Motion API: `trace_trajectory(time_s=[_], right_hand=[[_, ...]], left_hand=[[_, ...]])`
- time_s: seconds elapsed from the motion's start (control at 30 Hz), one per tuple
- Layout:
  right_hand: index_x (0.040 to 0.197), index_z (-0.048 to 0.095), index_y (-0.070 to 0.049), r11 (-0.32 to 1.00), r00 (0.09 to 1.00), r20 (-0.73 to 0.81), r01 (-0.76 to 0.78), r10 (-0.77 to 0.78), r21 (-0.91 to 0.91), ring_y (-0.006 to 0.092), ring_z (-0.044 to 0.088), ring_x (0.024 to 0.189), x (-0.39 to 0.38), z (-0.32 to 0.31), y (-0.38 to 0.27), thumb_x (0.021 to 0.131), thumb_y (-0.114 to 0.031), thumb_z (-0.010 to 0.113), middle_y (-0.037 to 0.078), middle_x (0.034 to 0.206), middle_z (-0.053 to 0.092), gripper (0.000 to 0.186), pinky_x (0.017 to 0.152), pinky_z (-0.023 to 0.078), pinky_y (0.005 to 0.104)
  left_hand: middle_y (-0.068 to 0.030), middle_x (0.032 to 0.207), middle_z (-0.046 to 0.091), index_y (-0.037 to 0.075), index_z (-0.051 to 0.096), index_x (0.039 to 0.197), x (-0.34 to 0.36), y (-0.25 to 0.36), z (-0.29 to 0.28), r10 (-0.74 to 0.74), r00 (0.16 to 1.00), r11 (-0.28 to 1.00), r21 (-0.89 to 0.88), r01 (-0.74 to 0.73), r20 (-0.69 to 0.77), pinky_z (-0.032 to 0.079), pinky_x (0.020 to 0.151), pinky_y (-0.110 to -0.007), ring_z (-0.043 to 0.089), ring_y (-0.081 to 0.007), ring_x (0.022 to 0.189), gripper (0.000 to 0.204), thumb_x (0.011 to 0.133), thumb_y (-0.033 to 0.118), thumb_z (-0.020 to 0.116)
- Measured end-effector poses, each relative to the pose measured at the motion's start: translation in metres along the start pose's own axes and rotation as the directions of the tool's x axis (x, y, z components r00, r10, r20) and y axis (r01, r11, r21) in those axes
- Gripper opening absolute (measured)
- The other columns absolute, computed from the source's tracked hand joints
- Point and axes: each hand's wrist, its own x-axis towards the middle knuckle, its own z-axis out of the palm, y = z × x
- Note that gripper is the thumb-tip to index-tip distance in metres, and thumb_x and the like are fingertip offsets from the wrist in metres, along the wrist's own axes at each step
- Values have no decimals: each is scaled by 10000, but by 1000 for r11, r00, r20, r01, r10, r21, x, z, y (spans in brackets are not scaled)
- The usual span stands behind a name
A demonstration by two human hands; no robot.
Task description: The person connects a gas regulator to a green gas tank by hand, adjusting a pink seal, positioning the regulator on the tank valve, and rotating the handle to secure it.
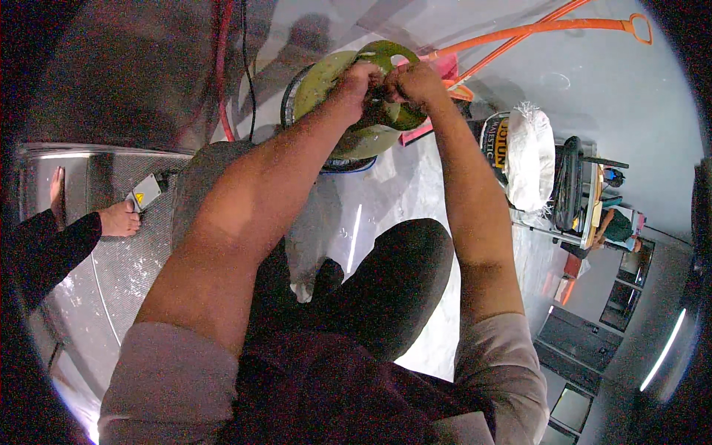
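Both my arms reach forward over a round bucket (pixel 288 100) with a dark rim and pale green inside. My left hand (pixel 356 87) is closed, fingers curled at the edge of a dark green piece (pixel 406 117). Close beside it, my right hand (pixel 415 83) is closed on the same piece, from the right. The green piece curves around both hands above the bucket and has an opening near its top. Its kind cannot be made out, and the hands hide its middle.
Long orange handles (pixel 549 27) and a pink object (pixel 443 67) lie beyond my right hand. A white sack (pixel 530 159) stands at right. Red (pixel 222 74) and black cables (pixel 248 74) run at upper left. At left, another person's hand (pixel 119 219) touches a grey box (pixel 147 193).
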Motion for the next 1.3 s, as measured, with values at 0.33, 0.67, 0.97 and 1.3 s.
trace_trajectory(time_s=[0.33, 0.67, 0.97, 1.3], right_hand=[[743, 647, -5, 756, 818, -190, -378, 543, 535, 339, 608, 656, -1, 40, -21, 842, -299, 589, 170, 706, 632, 316, 622, 462, 456], [831, 661, -37, 797, 870, -167, -328, 465, 508, 206, 598, 690, -8, 37, -23, 848, -311, 586, 111, 720, 621, 284, 647, 474, 345], [954, 651, -65, 578, 466, -422, -266, 778, 771, 204, 636, 686, -19, -8, -57, 882, -261, 627, 108, 796, 668, 211, 631, 492, 301], [983, 642, -70, 526, 399, -412, -237, 819, 817, 231, 687, 798, -31, 5, -75, 891, -225, 603, 117, 890, 688, 185, 708, 519, 327]], left_hand=[[-197, 926, 673, 32, 685, 926, -23, 6, -6, 472, 847, -250, 959, -137, 244, 481, 800, -437, 651, -313, 895, 328, 818, 308, 544], [-25, 721, 472, 120, 545, 839, -25, 23, 7, -157, 899, 936, 228, 267, -410, 338, 499, -292, 388, -148, 592, 118, 871, 222, 495], [-13, 788, 625, 78, 616, 951, -32, 15, 3, -17, 971, 1000, 12, 20, -240, 312, 462, -258, 368, -97, 489, 199, 888, 176, 455], [-49, 951, 681, 75, 581, 1184, -44, 15, 17, 83, 978, 912, 411, 4, -192, 279, 420, -182, 347, -34, 504, 277, 937, 141, 474]])
